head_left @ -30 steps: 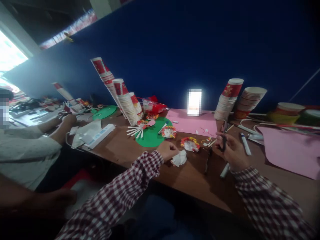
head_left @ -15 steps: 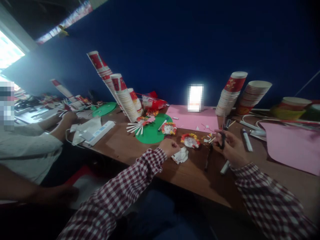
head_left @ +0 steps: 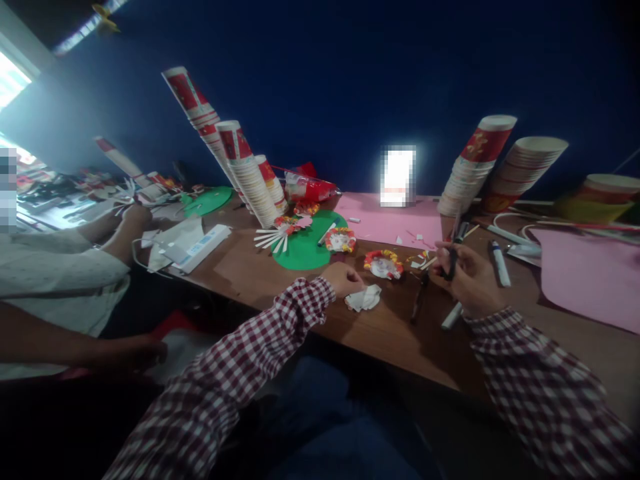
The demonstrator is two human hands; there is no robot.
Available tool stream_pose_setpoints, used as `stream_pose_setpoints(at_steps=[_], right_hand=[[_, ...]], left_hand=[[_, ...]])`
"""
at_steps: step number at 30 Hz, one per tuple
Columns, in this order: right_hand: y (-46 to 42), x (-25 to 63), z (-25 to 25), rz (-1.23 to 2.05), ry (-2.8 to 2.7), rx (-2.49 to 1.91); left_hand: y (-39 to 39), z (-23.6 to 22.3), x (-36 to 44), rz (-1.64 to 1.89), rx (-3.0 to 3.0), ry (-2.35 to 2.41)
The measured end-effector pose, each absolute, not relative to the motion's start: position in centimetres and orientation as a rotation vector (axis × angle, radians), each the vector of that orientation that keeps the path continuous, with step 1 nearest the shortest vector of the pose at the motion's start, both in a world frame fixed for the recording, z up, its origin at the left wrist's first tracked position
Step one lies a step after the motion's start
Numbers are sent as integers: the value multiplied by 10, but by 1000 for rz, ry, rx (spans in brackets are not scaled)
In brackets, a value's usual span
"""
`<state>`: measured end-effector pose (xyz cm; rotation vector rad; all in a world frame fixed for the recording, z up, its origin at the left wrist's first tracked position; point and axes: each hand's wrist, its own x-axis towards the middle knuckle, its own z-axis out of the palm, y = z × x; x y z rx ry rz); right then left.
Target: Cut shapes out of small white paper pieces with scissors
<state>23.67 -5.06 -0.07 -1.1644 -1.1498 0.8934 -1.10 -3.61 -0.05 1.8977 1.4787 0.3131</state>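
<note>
My left hand (head_left: 343, 279) is low over the table's front part, fingers pinched together at the edge of a small heap of white paper pieces (head_left: 365, 299). The fingertips partly cover that edge. To the right, my right hand (head_left: 473, 279) grips black-handled scissors (head_left: 452, 263), their blades pointing up and away from me; whether the blades are apart is too blurred to tell. Between my hands and a little farther back rests a cut cup piece (head_left: 384, 265) with a red-and-yellow curled rim. Another such piece (head_left: 341, 240) sits on the round green sheet (head_left: 300, 257).
Stacks of paper cups (head_left: 246, 177) lean at the back left, and more stacks (head_left: 470, 170) at the back right. A lit screen (head_left: 397, 177) stands behind pink paper (head_left: 380, 227). A marker (head_left: 500, 263) lies right of my right hand. A co-worker's arms (head_left: 117, 233) are at left.
My view has tipped down slightly, so things sit higher or lower in it. The white paper pieces are bunched differently beside my left fingers. My right hand keeps hold of the scissors.
</note>
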Motion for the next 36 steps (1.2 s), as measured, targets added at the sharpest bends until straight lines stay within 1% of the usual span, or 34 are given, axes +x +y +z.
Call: stream_pose_setpoints(at_steps=[13, 24, 28, 31, 33, 36], right_hand=[[-49, 236, -3, 865, -1150, -1185], [-54, 235, 1, 815, -1372, -1191], [-76, 222, 11, 838, -1669, -1152], [-97, 210, 16, 538, -2265, -1089], [-106, 204, 19, 463, -2547, -1005], [-110, 200, 20, 394, -2720, -981]], left_hand=[[-39, -5, -4, 318, 1921, 1577], [-39, -2, -2, 355, 1912, 1583], [-36, -6, -2, 373, 1890, 1601], [-35, -7, -1, 364, 1883, 1590], [-34, -5, 0, 363, 1895, 1584], [-34, -1, 1, 350, 1903, 1589]])
